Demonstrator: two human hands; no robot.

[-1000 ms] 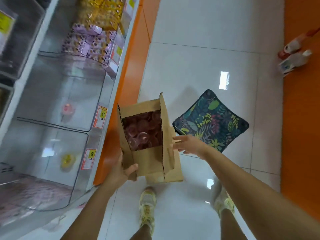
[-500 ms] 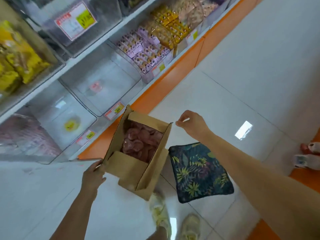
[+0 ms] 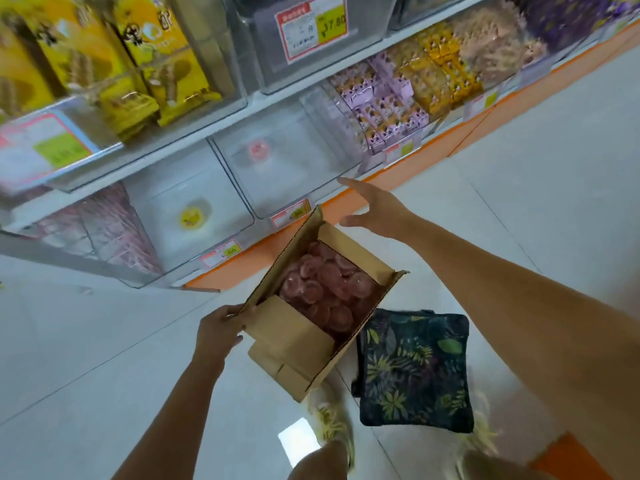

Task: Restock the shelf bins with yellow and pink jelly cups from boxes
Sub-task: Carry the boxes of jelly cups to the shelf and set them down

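Your left hand [image 3: 218,329], at lower centre of the frame, grips the near left edge of the cardboard box [image 3: 294,344], with the fingers curled round the flap. Your right hand [image 3: 375,209], at centre right, is spread wide and holds nothing. Its forefinger points at the front corner of the clear bin [image 3: 311,161]; contact cannot be confirmed.

The box is open and tilted, and it is filled with pink jelly cups [image 3: 325,289]. The clear bin above it contains a single pink jelly cup [image 3: 257,149]. The adjoining bin [image 3: 166,216] to the left contains a single yellow jelly cup [image 3: 191,216].

The upper price label [image 3: 311,24] reads "37.80". The lower price tag [image 3: 221,252] shows digits too blurred to read. Print on the yellow snack packs [image 3: 156,57] at upper left is illegible. Purple cartons [image 3: 381,102] fill the bin at upper right.

The far flap of the box overlaps the orange shelf base [image 3: 450,126] in the frame. The right side of the box overlaps a leaf-patterned cushion [image 3: 415,368] lying on the floor. Bare white floor tile [image 3: 86,341] extends across the lower left, and more lies right of the right forearm.
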